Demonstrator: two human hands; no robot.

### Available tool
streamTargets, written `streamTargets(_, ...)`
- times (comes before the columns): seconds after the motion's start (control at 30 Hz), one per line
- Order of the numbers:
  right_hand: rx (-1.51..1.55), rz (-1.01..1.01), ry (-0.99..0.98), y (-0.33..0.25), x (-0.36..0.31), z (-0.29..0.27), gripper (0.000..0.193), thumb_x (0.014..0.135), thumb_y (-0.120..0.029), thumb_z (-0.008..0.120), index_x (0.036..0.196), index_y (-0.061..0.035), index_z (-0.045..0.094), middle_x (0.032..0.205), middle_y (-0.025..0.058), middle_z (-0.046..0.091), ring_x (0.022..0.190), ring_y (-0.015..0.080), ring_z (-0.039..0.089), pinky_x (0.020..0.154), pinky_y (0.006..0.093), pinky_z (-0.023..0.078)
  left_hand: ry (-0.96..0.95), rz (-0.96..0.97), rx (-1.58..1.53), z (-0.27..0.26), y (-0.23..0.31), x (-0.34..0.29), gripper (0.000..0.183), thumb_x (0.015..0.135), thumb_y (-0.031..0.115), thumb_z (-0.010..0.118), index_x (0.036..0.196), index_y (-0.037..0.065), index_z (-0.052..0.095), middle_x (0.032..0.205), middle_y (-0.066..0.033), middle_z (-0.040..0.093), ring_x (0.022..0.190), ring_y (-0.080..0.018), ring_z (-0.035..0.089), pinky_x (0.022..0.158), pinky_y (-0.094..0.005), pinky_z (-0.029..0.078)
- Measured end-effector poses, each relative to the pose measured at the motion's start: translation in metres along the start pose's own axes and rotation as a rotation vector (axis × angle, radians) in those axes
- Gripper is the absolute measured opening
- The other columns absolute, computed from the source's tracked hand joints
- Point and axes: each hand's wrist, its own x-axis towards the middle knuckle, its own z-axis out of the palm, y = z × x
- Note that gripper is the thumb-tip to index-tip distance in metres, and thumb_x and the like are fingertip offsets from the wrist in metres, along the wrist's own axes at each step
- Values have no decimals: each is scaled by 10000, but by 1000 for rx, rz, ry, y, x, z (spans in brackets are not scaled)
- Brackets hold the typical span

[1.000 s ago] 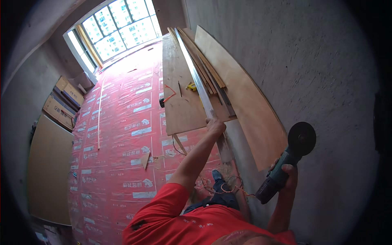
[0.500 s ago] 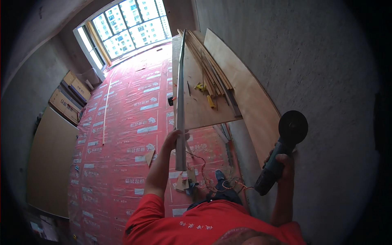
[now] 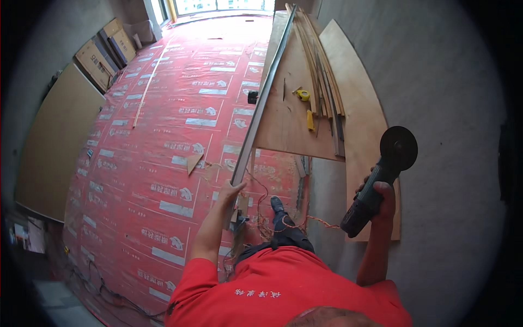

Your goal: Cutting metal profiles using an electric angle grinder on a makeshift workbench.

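My left hand [image 3: 231, 191] is closed around the near end of a long grey metal strip [image 3: 261, 103]. From there the strip slants away to the right, along the left side of a plywood worktop [image 3: 272, 139]. Off to the right, my right hand [image 3: 384, 197] grips an angle grinder [image 3: 371, 195] by its body, with the dark disc [image 3: 399, 148] uppermost and apart from the strip. Whether the disc spins I cannot tell. An orange twisted cord [image 3: 321, 220] trails from the grinder's lower end. On the worktop lie a yellow tape measure [image 3: 303, 95] and a yellow-handled tool [image 3: 310, 120].
Several wooden strips [image 3: 317, 60] lie along the worktop's right side. A long plywood panel [image 3: 357, 76] leans by the right wall. Red printed sheeting [image 3: 180, 144] covers the floor, with a triangular offcut [image 3: 194, 162] on it. Boards [image 3: 54, 147] lean at the left wall.
My view has tilted down and turned left. The metal strip, upright in view before, now slants, its near end lower left. Both hands keep their holds.
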Motion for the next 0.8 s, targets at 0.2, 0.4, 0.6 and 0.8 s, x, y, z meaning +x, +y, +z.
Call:
streamTargets(0.2, -20, 97, -110, -1, 151, 16, 545, 715, -182, 678, 1195, -30, 469, 908, 128, 603, 753, 273, 670, 674, 421, 601, 214, -219, 146, 29, 33, -4, 596, 648, 416, 722, 1116, 70, 594, 1018, -208, 677, 953, -377, 657, 814, -468, 521)
streamTargets(0.4, -34, 290, -216, 3, 253, 37, 472, 734, -192, 687, 1139, -36, 502, 869, 128, 623, 764, 267, 671, 701, 414, 596, 273, -302, 162, 43, 41, -46, 563, 648, 378, 718, 1117, 108, 564, 948, -210, 671, 899, -404, 651, 775, -501, 516)
streamTargets(0.6, -89, 353, -286, 3, 313, 64, 401, 736, -198, 683, 1052, 8, 548, 846, 140, 640, 745, 253, 672, 696, 385, 593, 269, -305, 138, 55, 44, -64, 577, 666, 430, 745, 1092, 96, 545, 923, -226, 670, 885, -427, 648, 759, -516, 512)
streamTargets(0.8, -148, 343, -258, 6, 317, 87, 386, 707, -174, 680, 1009, 43, 576, 782, 151, 642, 652, 260, 668, 626, 409, 594, 225, -295, 115, 52, 42, -87, 532, 629, 316, 726, 1061, 71, 534, 900, -222, 662, 878, -424, 643, 763, -513, 503)
